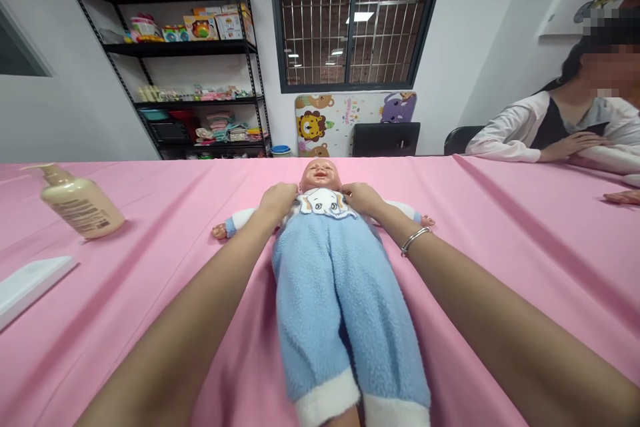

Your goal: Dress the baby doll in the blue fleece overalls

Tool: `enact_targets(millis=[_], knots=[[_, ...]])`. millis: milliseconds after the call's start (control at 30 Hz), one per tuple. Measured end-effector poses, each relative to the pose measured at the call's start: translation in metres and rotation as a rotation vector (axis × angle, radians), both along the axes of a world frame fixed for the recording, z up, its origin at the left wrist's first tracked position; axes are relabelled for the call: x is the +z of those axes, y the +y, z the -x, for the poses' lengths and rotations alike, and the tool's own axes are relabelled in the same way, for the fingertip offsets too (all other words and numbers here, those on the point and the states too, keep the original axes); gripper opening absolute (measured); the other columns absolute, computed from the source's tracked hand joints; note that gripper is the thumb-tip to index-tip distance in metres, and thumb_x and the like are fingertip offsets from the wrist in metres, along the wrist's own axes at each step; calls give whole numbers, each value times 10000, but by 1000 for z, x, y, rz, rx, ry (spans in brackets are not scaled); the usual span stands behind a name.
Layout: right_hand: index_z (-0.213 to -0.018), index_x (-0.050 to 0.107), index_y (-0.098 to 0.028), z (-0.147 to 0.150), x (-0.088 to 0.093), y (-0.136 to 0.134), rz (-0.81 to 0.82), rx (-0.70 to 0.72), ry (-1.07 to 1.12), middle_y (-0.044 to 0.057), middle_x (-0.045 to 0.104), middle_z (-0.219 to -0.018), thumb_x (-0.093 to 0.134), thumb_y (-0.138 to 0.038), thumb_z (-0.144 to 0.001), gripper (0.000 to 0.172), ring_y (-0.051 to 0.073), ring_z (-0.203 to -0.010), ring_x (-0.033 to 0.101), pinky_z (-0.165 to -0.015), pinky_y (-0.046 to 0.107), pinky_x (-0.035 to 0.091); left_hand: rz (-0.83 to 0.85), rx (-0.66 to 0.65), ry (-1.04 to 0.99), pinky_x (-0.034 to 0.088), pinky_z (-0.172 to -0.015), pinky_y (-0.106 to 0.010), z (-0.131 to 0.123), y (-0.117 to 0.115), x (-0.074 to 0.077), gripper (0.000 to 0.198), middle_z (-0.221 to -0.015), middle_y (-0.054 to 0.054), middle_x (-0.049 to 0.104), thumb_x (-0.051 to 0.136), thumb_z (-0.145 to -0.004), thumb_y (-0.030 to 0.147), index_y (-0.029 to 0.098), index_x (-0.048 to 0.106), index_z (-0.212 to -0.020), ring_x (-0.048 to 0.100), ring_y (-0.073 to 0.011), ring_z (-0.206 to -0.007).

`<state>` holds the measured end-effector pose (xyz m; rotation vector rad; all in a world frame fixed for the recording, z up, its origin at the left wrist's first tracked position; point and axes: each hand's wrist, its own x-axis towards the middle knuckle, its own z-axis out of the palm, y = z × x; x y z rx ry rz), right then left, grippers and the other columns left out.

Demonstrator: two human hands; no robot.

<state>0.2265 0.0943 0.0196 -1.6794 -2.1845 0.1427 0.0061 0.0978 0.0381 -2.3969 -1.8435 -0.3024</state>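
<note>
Resting both hands on a baby doll (pixel 327 260) lying face-up along the middle of a pink tablecloth (pixel 505 260), head pointing away, feet at the near edge of view, arms spread to the sides. Left hand (pixel 278 203) cupped over the doll's right shoulder, right hand (pixel 361 199) over its left, both close beside the neck and neither clenched into a fist. No telling whether the fingers grip or only lie there. Blue fleece romper (pixel 305 293) with white cuffs on the doll, an elephant (pixel 326 203) on the chest between the hands. Silver bangle (pixel 415 240) around the right wrist.

Farther left on the cloth, a cream pump bottle (pixel 80 203) lying on its side, well apart from the left hand, and a flat white board (pixel 30 287) near the edge of view. At the right, a co-worker (pixel 550 133) in a pale cardigan, forearms on the table, hands (pixel 575 145) together. Beyond the table, a black metal shelf (pixel 170 47) loaded with boxes and folded cloths, a barred window (pixel 353 27), and a cartoon-animal play mat (pixel 345 123) leaning against the wall.
</note>
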Motion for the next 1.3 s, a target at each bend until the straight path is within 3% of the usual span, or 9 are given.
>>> enact_targets(millis=[300, 433, 600, 700, 833, 933, 1100, 1200, 1300], knots=[[-1128, 631, -123, -15, -1, -4, -98, -254, -114, 189, 635, -1064, 378, -170, -909, 338, 312, -977, 601, -738, 333, 386, -56, -131, -405, 400, -700, -262, 19, -12, -36, 303, -969, -49, 697, 361, -935, 400, 235, 610, -980, 627, -198, -862], [-1033, 674, -160, -19, 0, -8, -8, -223, -37, 117, 661, -1036, 437, -117, -864, 294, 237, -956, 610, -726, 284, 388, -45, -65, -444, 403, -721, -267, 17, -12, -37, 323, -975, -58, 695, 364, -925, 396, 224, 638, -943, 618, -209, -882], [-900, 638, -144, -25, 14, -48, -161, -185, 316, 36, 653, -878, 507, -184, -867, 140, 141, -799, 556, -705, 251, 361, -177, -2, -677, 387, -722, -268, 7, -29, -26, 362, -857, -69, 677, 352, -913, 392, 164, 603, -784, 594, -187, -818], [-714, 532, -134, -37, 7, -83, 134, -1, 402, 17, 544, -698, 489, -451, -896, 368, 112, -656, 451, -647, 254, 330, -85, -151, -648, 381, -709, -271, 4, -51, -17, 453, -763, -52, 642, 329, -912, 490, 157, 572, -725, 562, -174, -738], [-719, 500, -128, -60, -15, -103, 455, 177, 724, 15, 489, -740, 529, -683, -778, 559, 104, -689, 416, -685, 250, 345, 277, -220, -627, 407, -832, -298, 19, -69, -16, 586, -943, -77, 677, 341, -853, 660, 162, 647, -818, 578, -231, -897], [-690, 473, -133, -66, -24, -94, 334, 39, 901, -3, 440, -681, 574, -646, -756, 528, 101, -664, 404, -678, 248, 332, 432, -245, -736, 406, -797, -281, 38, -68, -22, 572, -897, -60, 650, 429, -785, 707, 165, 611, -768, 542, -212, -851], [-728, 506, -133, -29, -9, -105, -105, -171, 643, 13, 518, -724, 590, -209, -792, 130, 131, -715, 454, -714, 264, 321, 285, -298, -939, 345, -673, -236, 43, -62, -39, 476, -718, 7, 487, 545, -728, 634, 160, 505, -733, 430, -131, -694], [-797, 562, -136, 7, 14, -157, -347, 89, 562, 23, 578, -808, 582, -178, -830, 57, 136, -788, 503, -748, 261, 348, 163, -260, -1023, 362, -691, -245, 30, -63, -50, 408, -734, 4, 491, 544, -719, 558, 154, 512, -765, 452, -134, -715], [-841, 591, -152, 37, 30, -218, -115, 671, 243, 6, 579, -805, 637, -299, -861, 156, 112, -714, 500, -632, 230, 346, 101, -215, -1047, 376, -707, -261, 21, -63, -56, 382, -757, -8, 522, 520, -741, 527, 147, 523, -788, 481, -143, -735]])
